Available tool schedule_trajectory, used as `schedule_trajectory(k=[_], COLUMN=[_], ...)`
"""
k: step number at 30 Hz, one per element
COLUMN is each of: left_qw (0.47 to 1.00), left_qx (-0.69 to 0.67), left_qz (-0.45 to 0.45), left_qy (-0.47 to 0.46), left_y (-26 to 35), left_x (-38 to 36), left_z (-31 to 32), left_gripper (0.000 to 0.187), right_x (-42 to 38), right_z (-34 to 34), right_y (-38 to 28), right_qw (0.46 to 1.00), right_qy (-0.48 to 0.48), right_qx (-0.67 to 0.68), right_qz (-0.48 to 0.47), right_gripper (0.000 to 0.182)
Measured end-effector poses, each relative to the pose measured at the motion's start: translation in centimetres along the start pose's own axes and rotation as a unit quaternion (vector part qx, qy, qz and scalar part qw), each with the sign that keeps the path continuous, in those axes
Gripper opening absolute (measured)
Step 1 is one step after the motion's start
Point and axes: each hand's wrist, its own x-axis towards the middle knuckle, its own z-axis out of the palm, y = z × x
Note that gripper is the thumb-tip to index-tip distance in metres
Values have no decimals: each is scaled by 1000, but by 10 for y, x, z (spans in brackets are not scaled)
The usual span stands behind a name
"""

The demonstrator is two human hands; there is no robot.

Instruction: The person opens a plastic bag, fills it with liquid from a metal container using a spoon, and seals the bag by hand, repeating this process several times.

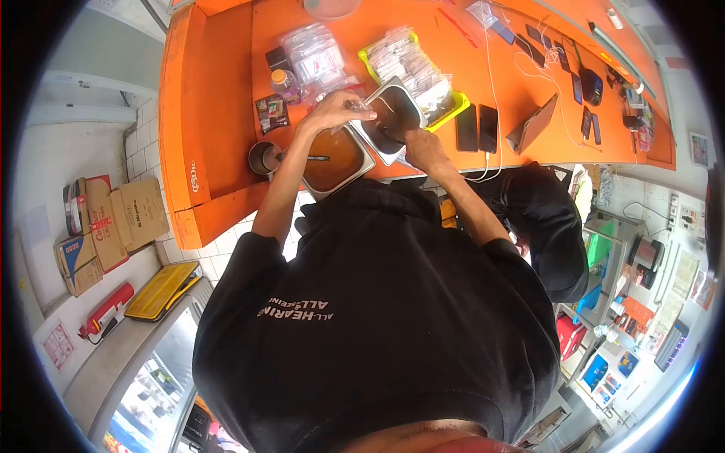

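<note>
L hand (pixel 337 112) pinches clear plastic (pixel 358 108) by the left rim of the dark-filled metal pan (pixel 400 113), near edge of table (pixel 226 94); R hand (pixel 427 151) at its right rim, grip hidden, can't tell. Prob. mid-handling; next move calls for a steady pan, clear of sauce pan (pixel 330 172), near-left.

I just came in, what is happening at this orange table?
A person works over a metal container with dark contents. The left hand, seemingly pinching something clear, is at one side; the closed right hand is at the other, its grip unclear. Beside it, a second container holds brownish liquid. A yellow basket of packets stands behind.
</note>
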Motion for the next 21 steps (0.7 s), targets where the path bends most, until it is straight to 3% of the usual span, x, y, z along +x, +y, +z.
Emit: schedule_trajectory(k=[3,10,12,13,15,16,18,19,21], left_qw=[1000,1000,1000,1000,1000,1000,1000,1000,999], left_qx=[11,13,1,0,-1,-1,7,9,-11], left_qz=[1,12,15,15,17,17,-10,-10,35], left_qy=[2,6,-1,0,15,14,-18,-19,5], left_y=[-8,-8,-9,-7,-5,-5,-6,-6,-6], left_x=[-2,-14,-15,-17,-19,-18,-16,-17,-18], left_z=[1,1,2,2,4,4,1,2,2], left_gripper=[48,49,49,49,47,47,46,46,44], right_x=[1,12,9,7,-1,-3,-7,-10,-19], right_z=[-1,43,51,52,56,59,58,55,49], right_y=[-6,32,45,48,53,56,54,51,42], right_qw=[998,986,910,910,844,844,764,764,706], right_qy=[-48,-47,-129,-130,-171,-170,-208,-207,-171], right_qx=[29,154,389,388,493,494,591,592,673], right_qz=[18,-31,62,61,120,120,154,154,139], right_gripper=[17,18,20,20,18,18,21,21,12])
